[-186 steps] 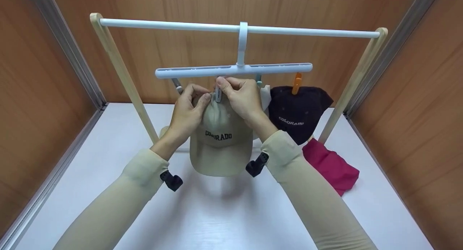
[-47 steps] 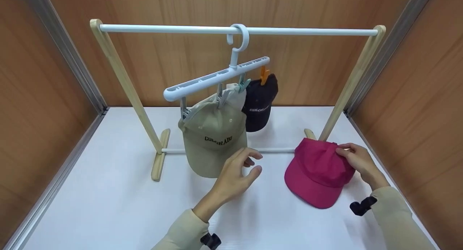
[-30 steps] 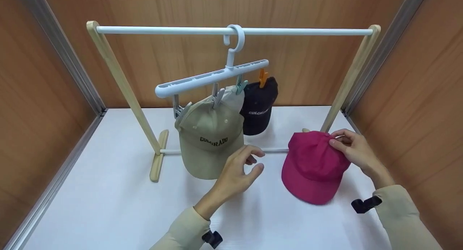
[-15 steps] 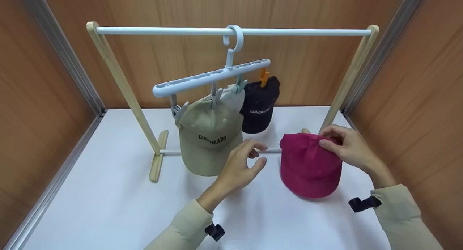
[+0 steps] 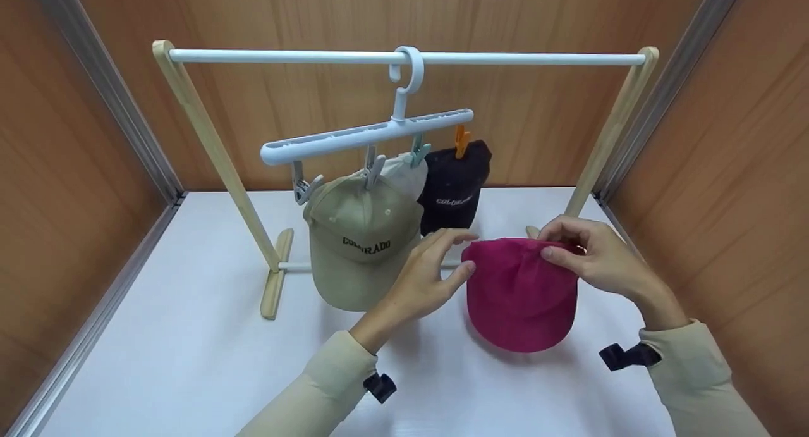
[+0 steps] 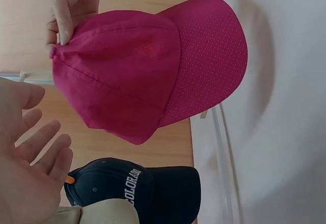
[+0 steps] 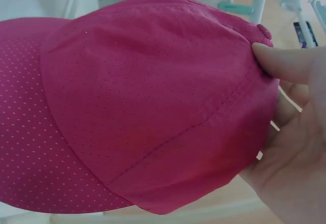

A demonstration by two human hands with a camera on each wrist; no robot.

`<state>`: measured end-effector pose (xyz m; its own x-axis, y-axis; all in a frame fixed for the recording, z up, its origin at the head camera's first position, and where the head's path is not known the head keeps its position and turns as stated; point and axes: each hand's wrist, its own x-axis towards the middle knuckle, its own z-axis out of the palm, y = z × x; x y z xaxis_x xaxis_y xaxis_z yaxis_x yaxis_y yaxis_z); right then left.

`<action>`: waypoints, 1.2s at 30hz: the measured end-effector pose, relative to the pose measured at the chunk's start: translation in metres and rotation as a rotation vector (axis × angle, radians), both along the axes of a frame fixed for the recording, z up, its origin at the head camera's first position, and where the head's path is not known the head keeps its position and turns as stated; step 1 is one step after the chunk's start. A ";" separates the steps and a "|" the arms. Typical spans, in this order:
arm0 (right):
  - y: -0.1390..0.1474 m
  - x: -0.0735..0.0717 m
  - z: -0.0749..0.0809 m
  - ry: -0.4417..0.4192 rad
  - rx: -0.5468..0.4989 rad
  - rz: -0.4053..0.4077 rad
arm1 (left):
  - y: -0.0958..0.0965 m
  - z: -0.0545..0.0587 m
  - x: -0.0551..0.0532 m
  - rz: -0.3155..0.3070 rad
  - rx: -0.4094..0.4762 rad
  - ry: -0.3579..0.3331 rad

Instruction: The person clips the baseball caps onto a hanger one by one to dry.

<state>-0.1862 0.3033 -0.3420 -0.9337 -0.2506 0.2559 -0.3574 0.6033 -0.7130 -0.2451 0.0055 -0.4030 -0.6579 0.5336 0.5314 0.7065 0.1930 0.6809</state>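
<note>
My right hand (image 5: 600, 257) pinches the crown of a magenta baseball cap (image 5: 521, 298) between thumb and fingers and holds it above the table, brim down. Close to the cap's left side is my left hand (image 5: 423, 276), fingers spread and relaxed; the left wrist view shows a gap between it and the cap. Behind the left hand, a khaki cap (image 5: 354, 272) marked COLORADO hangs from the grey clip (image 5: 373, 170) of a light blue hanger (image 5: 366, 135). Farther along hang a white cap (image 5: 404, 174) on a teal clip and a black cap (image 6: 117, 183) on an orange clip (image 5: 462, 141).
The hanger hooks over the white bar (image 5: 284, 56) of a wooden-legged rack. At the hanger's near left end, another grey clip (image 5: 304, 187) hangs with no cap in it. Wood-patterned panels (image 5: 714, 203) enclose the white table (image 5: 189, 336) at the back and sides.
Both hands have left the khaki cap, now hanging on its clip. The right hand has taken the magenta cap and lifted it leftward. The left hand has moved closer; the hanger has turned.
</note>
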 end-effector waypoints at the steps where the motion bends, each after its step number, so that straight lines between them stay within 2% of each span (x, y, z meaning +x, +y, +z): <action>1: -0.002 0.000 0.001 0.008 -0.003 0.022 | 0.000 0.001 0.000 -0.007 -0.008 0.002; 6: -0.014 -0.002 0.006 0.021 -0.027 0.120 | -0.002 0.004 -0.001 -0.061 -0.038 0.013; 10: -0.023 -0.002 0.010 0.008 -0.057 0.169 | -0.006 0.007 -0.001 -0.094 -0.052 -0.016; 13: -0.030 -0.003 0.012 -0.003 -0.084 0.190 | -0.009 0.008 0.000 -0.134 -0.021 -0.051; 18: -0.040 -0.006 0.014 -0.022 -0.108 0.209 | -0.014 0.008 0.001 -0.199 0.092 -0.094; 23: -0.048 -0.007 0.014 -0.045 -0.130 0.218 | -0.020 0.010 0.004 -0.185 0.207 -0.094; 27: -0.057 -0.008 0.014 -0.062 -0.144 0.243 | -0.028 0.013 0.007 -0.157 0.261 -0.088; 36: -0.074 -0.005 0.020 -0.062 -0.121 0.204 | -0.044 0.022 0.011 -0.055 0.254 -0.061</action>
